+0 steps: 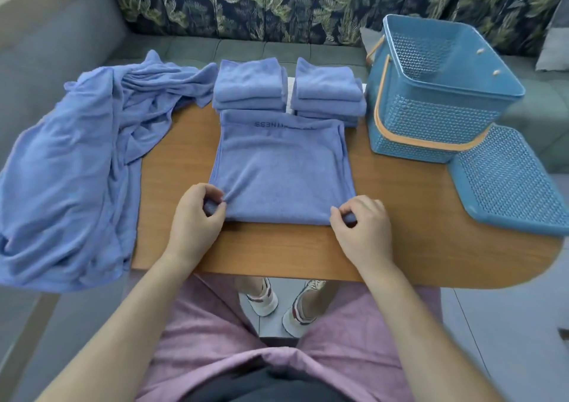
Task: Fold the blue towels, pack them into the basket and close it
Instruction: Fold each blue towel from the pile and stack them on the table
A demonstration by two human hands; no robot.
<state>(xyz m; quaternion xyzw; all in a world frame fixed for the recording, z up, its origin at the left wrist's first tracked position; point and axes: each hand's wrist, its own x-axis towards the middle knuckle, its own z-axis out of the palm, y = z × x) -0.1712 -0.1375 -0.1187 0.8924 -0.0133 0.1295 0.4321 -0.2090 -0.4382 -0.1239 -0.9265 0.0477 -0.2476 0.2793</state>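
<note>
A half-folded blue towel point(281, 167) lies flat in the middle of the wooden table point(400, 204), dark lettering along its far edge. My left hand point(197, 216) pinches its near left corner and my right hand point(360, 229) pinches its near right corner. Behind it stand two stacks of folded blue towels, the left stack point(250, 86) and the right stack point(328, 92). A heap of unfolded blue towels point(80, 167) drapes over the table's left end. The blue basket point(437, 93) with tan handles stands open at the back right, and I see nothing inside it. Its blue lid point(508, 180) lies beside it.
A grey sofa point(55, 32) with a leaf-patterned back wraps around the far and left sides of the table. The lid overhangs the table's right edge. Below the near edge are my lap in pink cloth and my feet in sneakers point(277, 303).
</note>
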